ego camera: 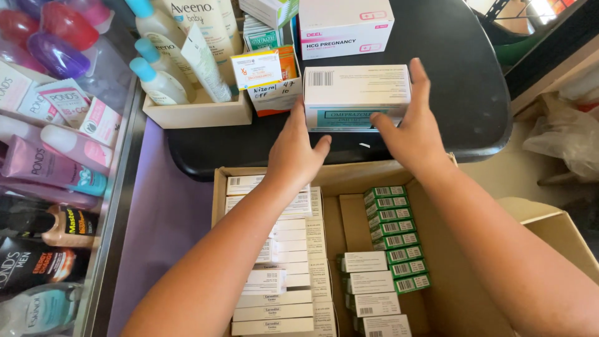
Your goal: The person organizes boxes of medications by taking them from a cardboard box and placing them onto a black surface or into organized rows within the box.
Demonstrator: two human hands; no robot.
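A long white medicine box [355, 93] with a teal band on its front lies on the black counter [455, 68]. My left hand [293, 153] presses against its left end, thumb out to the right. My right hand [412, 134] clasps its right end, fingers up along the side and thumb on the front face. Both arms reach over an open cardboard carton [349, 176] below the counter edge.
The carton holds stacked white packs [284, 281] on the left and a row of small green packs [396, 237] on the right. A wooden tray [199, 113] of blue-capped bottles and a white box with pink trim [346, 28] stand behind. A glass case of toiletries [56, 156] fills the left.
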